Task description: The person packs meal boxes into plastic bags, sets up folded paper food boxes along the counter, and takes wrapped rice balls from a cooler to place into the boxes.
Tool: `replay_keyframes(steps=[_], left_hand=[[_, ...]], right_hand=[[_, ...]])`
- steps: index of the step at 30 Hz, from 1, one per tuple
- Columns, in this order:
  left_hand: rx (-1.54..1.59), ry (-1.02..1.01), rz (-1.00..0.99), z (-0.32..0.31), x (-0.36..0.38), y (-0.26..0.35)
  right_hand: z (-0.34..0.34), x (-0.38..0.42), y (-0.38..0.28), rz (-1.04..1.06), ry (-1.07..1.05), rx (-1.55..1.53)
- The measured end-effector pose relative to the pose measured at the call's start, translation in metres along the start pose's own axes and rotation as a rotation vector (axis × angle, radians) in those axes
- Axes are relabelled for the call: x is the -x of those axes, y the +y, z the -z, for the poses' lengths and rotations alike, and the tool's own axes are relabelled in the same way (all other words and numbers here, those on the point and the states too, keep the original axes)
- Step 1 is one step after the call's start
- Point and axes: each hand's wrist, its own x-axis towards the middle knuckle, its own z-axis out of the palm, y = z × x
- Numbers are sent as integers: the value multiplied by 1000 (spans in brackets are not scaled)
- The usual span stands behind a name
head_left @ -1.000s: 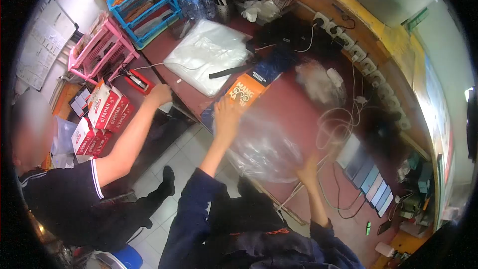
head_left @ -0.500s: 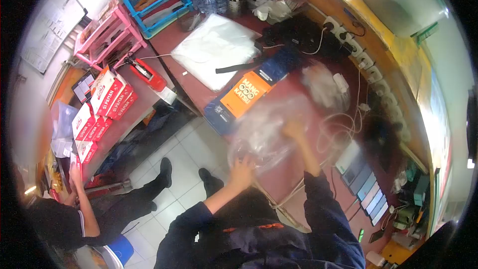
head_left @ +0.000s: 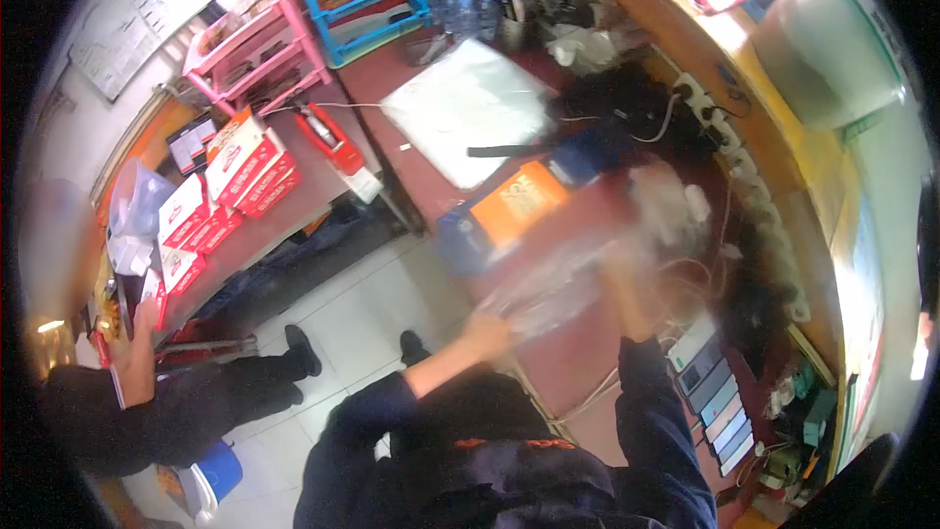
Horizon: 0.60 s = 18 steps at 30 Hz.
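Note:
A clear plastic bag [head_left: 558, 299], smeared by motion, is stretched between my two hands above the dark red table. My left hand [head_left: 487, 335] is closed on its left end. At the bag's right end is my right hand [head_left: 632, 279], too blurred to make out its fingers. Just beyond the bag lies a dark blue package with an orange label [head_left: 519, 204]. A stack of white plastic sheets or bags [head_left: 470, 108] rests farther back. Another crumpled clear bag [head_left: 671, 206] sits beyond my right hand.
Phones [head_left: 715, 397] lie in a row at the right, near loose cables. Power sockets [head_left: 729, 142] line the wooden edge. Red-and-white boxes [head_left: 240, 162] are stacked on the left table. A co-worker's hand [head_left: 145, 323] is beside them. Blue [head_left: 362, 0] and pink [head_left: 259, 49] racks stand behind.
The clear bag has gone from spread out to a narrower, stretched shape. My left hand has closed on it, and my right hand has shifted slightly. The whole view has also shifted.

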Motion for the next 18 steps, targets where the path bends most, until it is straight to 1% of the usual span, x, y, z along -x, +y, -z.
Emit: replay_keyframes(steps=[2,3,4,6,7,8,9,10,11,12,13,14,15,16,17,18], left_hand=[[-94,58,-68,-3,-22,2],[-131,175,-99,-28,-48,-4],[-93,321,-13,-59,-82,-10],[-90,451,-10,-31,-74,13],[-55,534,-34,-12,-62,24],[4,610,-74,10,-45,26],[92,679,-128,34,-24,21],[221,704,-171,58,0,-4],[350,728,-219,83,24,-29],[613,745,-332,104,49,-60],[663,857,-214,132,81,-101],[699,1084,-70,139,100,-150],[821,1364,139,143,121,-198],[1131,1589,150,137,139,-259],[1186,1787,379,128,156,-317],[1302,1736,458,120,185,-369]], right_hand=[[-10,-18,-11,24,-24,121],[-10,-31,-20,49,-20,151],[2,-38,-25,105,-192,156],[14,-41,-30,218,-535,195],[11,-25,-35,210,-202,147],[30,-10,-44,123,-224,19],[63,-9,-58,91,-536,52],[60,5,-48,250,-452,28],[118,11,-75,209,-581,36],[159,12,-97,174,-632,-59],[193,12,-120,133,-683,-154],[229,8,-156,207,-606,-454],[256,-3,-199,279,-519,-751],[264,-18,-242,200,-610,-1102],[268,-35,-290,289,-664,-1479],[272,-57,-339,391,-781,-1636]])
